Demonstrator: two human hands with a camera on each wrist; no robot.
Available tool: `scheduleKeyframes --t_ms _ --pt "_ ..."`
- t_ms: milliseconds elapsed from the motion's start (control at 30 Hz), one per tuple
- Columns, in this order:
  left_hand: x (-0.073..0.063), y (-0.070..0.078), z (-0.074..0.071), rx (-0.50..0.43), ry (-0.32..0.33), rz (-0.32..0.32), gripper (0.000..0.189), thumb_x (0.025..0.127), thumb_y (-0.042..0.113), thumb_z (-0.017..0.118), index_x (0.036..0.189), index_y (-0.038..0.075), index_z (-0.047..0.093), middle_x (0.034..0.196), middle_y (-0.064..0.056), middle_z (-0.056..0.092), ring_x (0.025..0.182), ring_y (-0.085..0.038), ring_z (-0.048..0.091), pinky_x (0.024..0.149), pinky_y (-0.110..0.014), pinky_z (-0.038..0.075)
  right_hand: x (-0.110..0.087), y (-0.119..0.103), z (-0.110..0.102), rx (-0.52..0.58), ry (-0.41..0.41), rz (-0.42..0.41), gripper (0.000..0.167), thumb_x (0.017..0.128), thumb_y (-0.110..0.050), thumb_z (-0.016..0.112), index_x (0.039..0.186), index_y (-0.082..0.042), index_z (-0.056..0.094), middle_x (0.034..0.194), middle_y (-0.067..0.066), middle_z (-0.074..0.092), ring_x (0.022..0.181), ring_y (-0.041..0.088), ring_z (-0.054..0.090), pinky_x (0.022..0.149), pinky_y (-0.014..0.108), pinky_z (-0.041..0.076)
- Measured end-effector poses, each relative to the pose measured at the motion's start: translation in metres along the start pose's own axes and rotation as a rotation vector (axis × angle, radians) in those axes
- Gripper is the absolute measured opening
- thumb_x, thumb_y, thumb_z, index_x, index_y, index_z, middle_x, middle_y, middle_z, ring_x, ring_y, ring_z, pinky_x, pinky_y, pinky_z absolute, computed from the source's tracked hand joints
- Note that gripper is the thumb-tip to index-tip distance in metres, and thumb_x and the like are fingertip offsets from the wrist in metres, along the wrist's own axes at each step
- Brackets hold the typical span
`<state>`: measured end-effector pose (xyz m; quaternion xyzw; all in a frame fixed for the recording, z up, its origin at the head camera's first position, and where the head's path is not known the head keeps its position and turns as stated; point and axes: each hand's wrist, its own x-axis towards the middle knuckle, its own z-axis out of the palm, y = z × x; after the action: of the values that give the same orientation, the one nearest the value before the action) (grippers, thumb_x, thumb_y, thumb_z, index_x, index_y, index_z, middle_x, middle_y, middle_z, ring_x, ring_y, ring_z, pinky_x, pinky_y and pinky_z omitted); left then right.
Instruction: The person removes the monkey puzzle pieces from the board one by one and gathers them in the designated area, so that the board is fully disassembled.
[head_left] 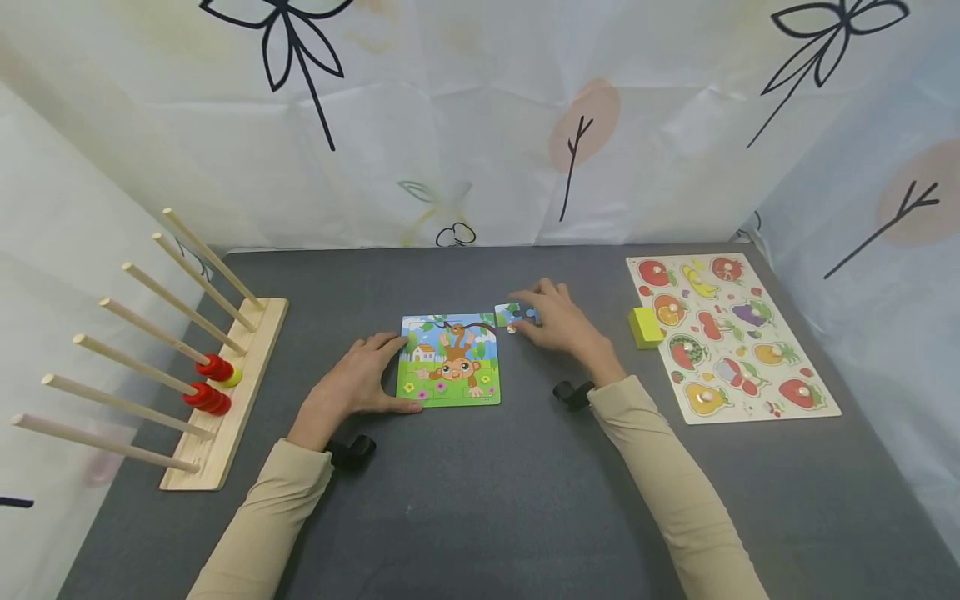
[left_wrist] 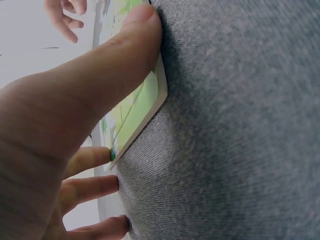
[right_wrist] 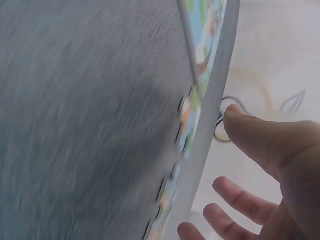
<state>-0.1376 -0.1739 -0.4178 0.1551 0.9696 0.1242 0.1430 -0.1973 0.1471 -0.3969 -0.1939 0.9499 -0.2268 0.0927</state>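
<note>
A square monkey jigsaw puzzle (head_left: pixel 450 358) lies at the middle of the table, its picture looking whole. My left hand (head_left: pixel 360 375) spans its left side; the thumb (left_wrist: pixel 107 70) rests along the lower edge. The other fingers are spread at the left edge and on the cloth. Just off the puzzle's upper right corner lie loose jigsaw pieces (head_left: pixel 506 315), also seen in the right wrist view as a colourful piece (right_wrist: pixel 189 122). Above them hovers my right hand (head_left: pixel 555 321), thumb and fingers apart, with nothing seen between them. It partly hides the pieces.
On the left stands a wooden peg rack (head_left: pixel 255 350) with tall pegs and red rings (head_left: pixel 207 398) plus a yellow one. A yellow block (head_left: pixel 646 327) sits right of my right hand, against a fruit board (head_left: pixel 738 337). Grey cloth (head_left: pixel 465 500) covers the table.
</note>
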Motion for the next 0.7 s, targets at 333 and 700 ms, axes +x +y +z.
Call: scheduleKeyframes --t_ms 333,700 --pt "0.000 0.000 0.001 0.007 0.010 -0.001 0.115 0.069 0.061 0.088 0.155 0.003 0.040 0.158 -0.022 0.041 0.142 -0.050 0.042 0.111 -0.064 0.044 0.001 -0.026 0.016 0.007 -0.022 -0.066 0.046 0.102 -0.026 0.064 0.146 -0.016 0.057 0.138 0.018 0.051 0.119 0.036 0.045 0.090 0.049 0.048" --pt "0.001 -0.001 0.002 -0.003 0.012 0.004 0.114 0.069 0.062 0.088 0.155 0.003 0.040 0.158 -0.022 0.041 0.142 -0.049 0.042 0.112 -0.064 0.044 0.007 -0.043 0.036 -0.059 -0.073 -0.101 0.043 0.101 -0.027 0.064 0.143 -0.018 0.061 0.136 0.015 0.052 0.118 0.033 0.046 0.086 0.044 0.051"
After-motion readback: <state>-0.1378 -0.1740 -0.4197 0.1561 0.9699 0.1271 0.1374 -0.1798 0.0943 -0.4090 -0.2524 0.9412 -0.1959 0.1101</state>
